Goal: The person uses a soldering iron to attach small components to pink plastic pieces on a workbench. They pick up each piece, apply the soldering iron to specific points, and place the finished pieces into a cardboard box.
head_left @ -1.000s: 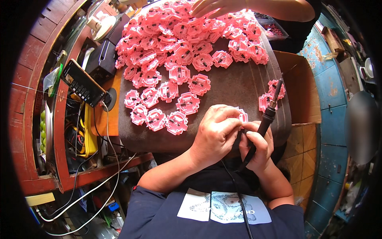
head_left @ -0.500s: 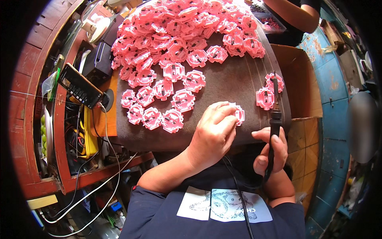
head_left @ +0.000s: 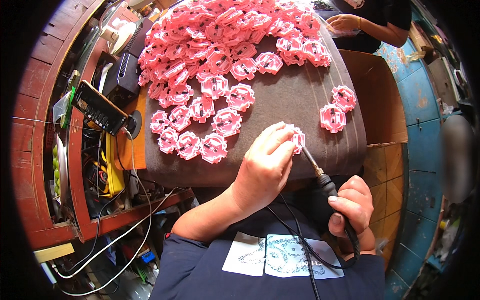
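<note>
My left hand [head_left: 265, 162] is closed on a pink plastic part [head_left: 298, 139] near the front of the dark mat, covering most of it. My right hand [head_left: 354, 206] grips a soldering iron [head_left: 327, 184] by its black handle. The iron slants up to the left, and its metal tip meets the right edge of the held part. To the left lie several loose pink parts [head_left: 226, 122] with small black pieces in their middles. Two similar parts [head_left: 333, 118] touch each other at the mat's right side.
A large heap of pink parts [head_left: 200, 40] fills the far mat [head_left: 287, 95]. Left stand a phone [head_left: 100, 107] and a black box [head_left: 121, 77]. A cardboard box [head_left: 375, 95] adjoins the right edge. A co-worker's hand [head_left: 344, 22] is at the far right. The iron's cord [head_left: 300, 235] crosses my shirt.
The soldering iron has swung from upright beside the right-hand pair to a leftward slant, its tip now at the held part. The co-worker's hand has come into view.
</note>
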Demonstrator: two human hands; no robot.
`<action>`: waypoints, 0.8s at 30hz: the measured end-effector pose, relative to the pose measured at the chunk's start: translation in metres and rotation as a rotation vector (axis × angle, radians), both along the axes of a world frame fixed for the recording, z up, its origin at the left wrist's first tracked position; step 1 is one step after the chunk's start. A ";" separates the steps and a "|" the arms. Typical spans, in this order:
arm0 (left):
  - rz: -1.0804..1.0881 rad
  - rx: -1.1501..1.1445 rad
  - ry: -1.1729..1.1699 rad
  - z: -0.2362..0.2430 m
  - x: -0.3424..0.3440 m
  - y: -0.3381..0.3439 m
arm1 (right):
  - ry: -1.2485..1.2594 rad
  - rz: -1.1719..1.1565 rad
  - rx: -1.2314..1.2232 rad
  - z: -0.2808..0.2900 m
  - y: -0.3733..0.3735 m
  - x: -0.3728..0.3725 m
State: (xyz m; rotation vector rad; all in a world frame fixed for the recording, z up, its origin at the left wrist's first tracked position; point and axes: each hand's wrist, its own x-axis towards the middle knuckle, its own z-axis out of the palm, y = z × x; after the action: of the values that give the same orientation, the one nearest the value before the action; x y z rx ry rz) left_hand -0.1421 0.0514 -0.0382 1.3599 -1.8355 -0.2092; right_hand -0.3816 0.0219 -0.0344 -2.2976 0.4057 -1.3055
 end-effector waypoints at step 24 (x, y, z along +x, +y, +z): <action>0.036 0.012 0.014 -0.001 -0.002 0.001 | -0.003 0.029 -0.001 -0.004 0.001 0.004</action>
State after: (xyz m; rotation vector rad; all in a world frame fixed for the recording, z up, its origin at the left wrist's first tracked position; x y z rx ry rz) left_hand -0.1441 0.0524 -0.0396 1.3954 -1.7996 -0.2106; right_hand -0.3778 0.0225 -0.0389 -2.2936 0.3688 -1.2955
